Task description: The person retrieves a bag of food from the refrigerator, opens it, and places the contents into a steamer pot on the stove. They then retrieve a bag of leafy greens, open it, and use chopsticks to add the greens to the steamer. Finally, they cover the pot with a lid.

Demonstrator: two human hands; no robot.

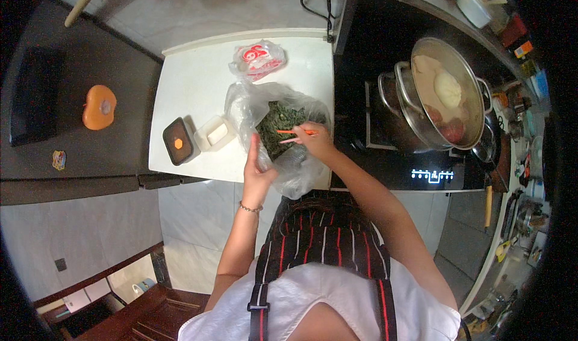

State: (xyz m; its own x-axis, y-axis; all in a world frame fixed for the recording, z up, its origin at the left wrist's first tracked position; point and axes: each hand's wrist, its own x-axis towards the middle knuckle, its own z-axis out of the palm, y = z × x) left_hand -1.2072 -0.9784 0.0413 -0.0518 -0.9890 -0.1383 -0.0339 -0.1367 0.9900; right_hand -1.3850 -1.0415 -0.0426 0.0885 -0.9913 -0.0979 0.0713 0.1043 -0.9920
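Note:
A clear plastic bag (pixel 289 178) lies opened on the white counter, with dark green dried leafy food (pixel 277 124) inside it. My right hand (pixel 314 140) holds a pair of orange chopsticks (pixel 289 132), whose tips reach over the leafy food. At the bag's left side, my left hand (pixel 258 167) has its thumb raised against the plastic; whether its fingers grip the bag cannot be told. Left of the bag, a small translucent plastic container (pixel 203 137) with something white in it touches a dark lidded box (pixel 177 142).
A crumpled plastic bag with red print (pixel 259 60) lies at the back of the white counter (pixel 198 65). To the right, a steel steamer pot (pixel 406 110) holding pale and reddish food stands on the black cooktop (pixel 356 169). An orange object (pixel 99 107) sits on the dark surface at left.

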